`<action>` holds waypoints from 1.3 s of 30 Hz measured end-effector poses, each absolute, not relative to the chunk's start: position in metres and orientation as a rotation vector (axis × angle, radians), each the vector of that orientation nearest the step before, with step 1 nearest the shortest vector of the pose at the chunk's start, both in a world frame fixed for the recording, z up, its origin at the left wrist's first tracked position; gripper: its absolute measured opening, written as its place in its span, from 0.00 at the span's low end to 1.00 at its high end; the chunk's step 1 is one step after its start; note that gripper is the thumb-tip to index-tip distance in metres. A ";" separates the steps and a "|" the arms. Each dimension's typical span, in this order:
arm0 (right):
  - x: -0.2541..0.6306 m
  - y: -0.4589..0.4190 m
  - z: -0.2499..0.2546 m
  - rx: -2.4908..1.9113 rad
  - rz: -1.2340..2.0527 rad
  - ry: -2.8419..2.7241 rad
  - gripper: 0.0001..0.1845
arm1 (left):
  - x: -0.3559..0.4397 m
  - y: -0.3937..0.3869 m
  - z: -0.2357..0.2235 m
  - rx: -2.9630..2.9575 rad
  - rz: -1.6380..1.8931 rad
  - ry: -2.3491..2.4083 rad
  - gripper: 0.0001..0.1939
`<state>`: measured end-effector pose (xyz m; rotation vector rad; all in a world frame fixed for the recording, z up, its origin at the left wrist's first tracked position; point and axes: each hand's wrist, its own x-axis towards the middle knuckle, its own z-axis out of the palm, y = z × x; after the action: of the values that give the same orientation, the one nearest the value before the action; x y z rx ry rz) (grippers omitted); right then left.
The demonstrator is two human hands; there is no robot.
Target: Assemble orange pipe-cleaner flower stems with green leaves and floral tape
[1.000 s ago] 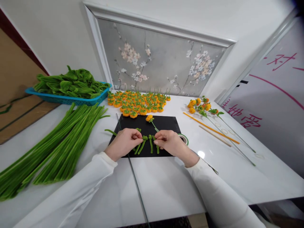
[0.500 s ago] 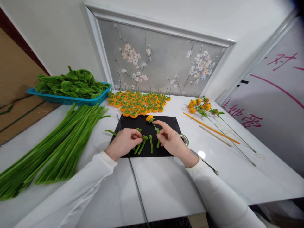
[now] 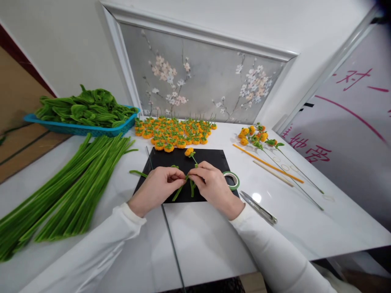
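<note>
My left hand (image 3: 157,188) and my right hand (image 3: 210,185) meet over a black mat (image 3: 210,156) on the white table. Both are closed in a pinch on short green pipe-cleaner pieces (image 3: 183,186) that lie between them. A small orange flower with a green stem (image 3: 190,152) lies on the mat just beyond my right hand. A long thin wire (image 3: 171,238) runs from under my left hand toward the near table edge.
A bundle of long green pipe cleaners (image 3: 70,187) lies at left, behind it a blue basket (image 3: 79,129) of green leaves. Several orange flower heads (image 3: 171,132) sit at the back. Green tape (image 3: 232,180), scissors (image 3: 259,208), sticks (image 3: 269,165) and finished stems (image 3: 259,137) lie at right.
My right hand lifted, then moved left to meet my left hand over the green pieces. The view shifted slightly, showing the tape roll and scissors.
</note>
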<state>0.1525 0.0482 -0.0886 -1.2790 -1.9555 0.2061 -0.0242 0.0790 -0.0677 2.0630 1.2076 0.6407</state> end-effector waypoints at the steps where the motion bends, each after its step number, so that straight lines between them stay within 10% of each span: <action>1: 0.153 0.048 -0.089 -1.276 0.200 -1.958 0.10 | -0.024 0.078 -0.067 2.066 0.640 1.206 0.10; 20: 0.152 0.051 -0.078 -1.246 -0.160 -2.021 0.13 | -0.019 0.074 -0.050 2.461 0.787 1.252 0.12; 34: 0.153 0.049 -0.081 -1.138 0.255 -1.806 0.21 | -0.019 0.071 -0.054 1.510 0.722 1.004 0.12; 39: 0.153 0.046 -0.080 -1.173 0.283 -1.826 0.10 | -0.018 0.070 -0.053 1.448 0.762 1.001 0.13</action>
<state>0.1535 0.0465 -0.0802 -1.1733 -1.8255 0.2833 -0.0180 0.0700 -0.0526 1.4478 1.0012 0.7618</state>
